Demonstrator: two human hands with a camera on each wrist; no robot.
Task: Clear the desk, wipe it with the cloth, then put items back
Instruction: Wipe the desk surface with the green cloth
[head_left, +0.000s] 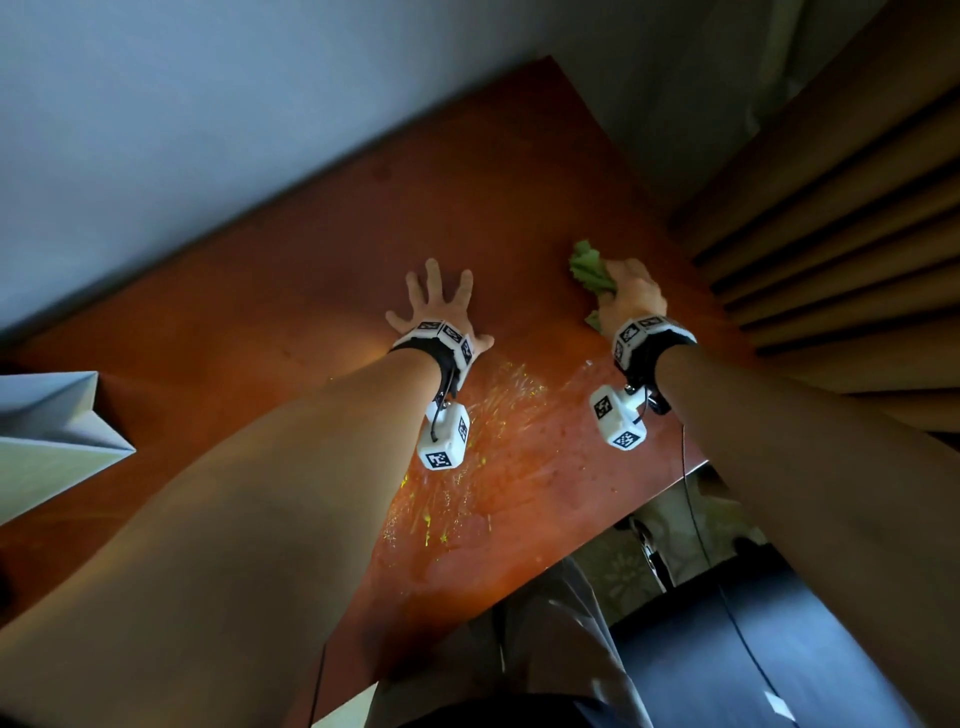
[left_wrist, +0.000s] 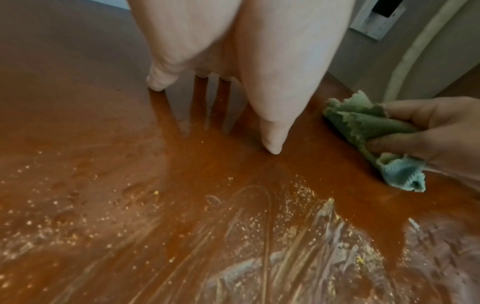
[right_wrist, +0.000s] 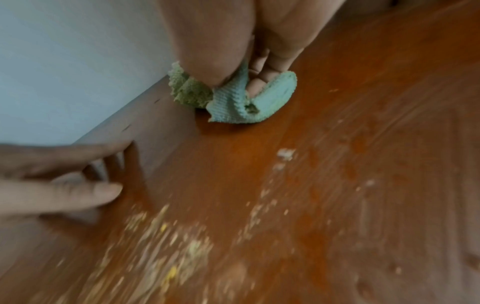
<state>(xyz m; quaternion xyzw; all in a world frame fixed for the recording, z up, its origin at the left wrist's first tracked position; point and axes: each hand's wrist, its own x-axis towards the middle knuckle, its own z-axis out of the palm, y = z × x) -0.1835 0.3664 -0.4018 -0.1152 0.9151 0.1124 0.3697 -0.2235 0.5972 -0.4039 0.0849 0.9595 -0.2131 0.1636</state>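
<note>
Green cloth (head_left: 589, 270) is bunched up in the right hand (head_left: 631, 296), fingers curled round it, pressed on the counter (head_left: 311, 291) near the far right corner by the curtain (head_left: 831, 208). Left hand (head_left: 439, 306) is flat beside it, fingers spread wide. Yellow crumbs (head_left: 441, 499) and wet smears nearer the body. No readable writing, just square code tags on the wristbands (head_left: 441, 338).

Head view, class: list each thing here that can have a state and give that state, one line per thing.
desk: wet smears and yellow crumbs on its near part, not yet wiped clean.
cloth: bunched up, pressed on the desk near the far right corner.
right hand: grips the cloth.
left hand: fingers spread, flat on the desk, holding nothing.
paper bag: white, at the left edge of the desk.
</note>
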